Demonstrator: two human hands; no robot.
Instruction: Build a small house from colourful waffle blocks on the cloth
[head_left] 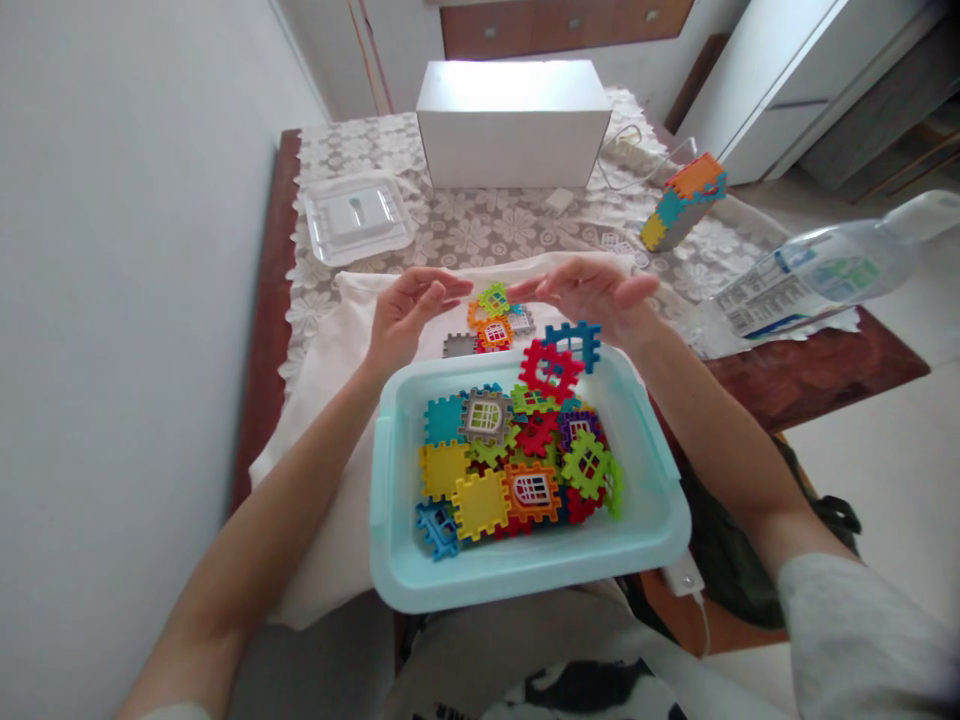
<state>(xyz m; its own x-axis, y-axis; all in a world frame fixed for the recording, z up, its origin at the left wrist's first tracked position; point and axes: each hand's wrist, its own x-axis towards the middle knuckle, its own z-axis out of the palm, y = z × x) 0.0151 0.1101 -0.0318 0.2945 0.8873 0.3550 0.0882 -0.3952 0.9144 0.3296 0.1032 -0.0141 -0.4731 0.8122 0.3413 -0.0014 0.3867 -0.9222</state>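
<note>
My left hand (409, 310) hovers open, fingers spread and loosely curved, holding nothing. Just beside it at three o'clock, a small cluster of toy tiles (493, 322) lies on the white cloth (322, 370) over the surface. My right hand (592, 292) hovers likewise, fingers extended, empty. At six o'clock sits the tub (525, 570) of tiles.
</note>
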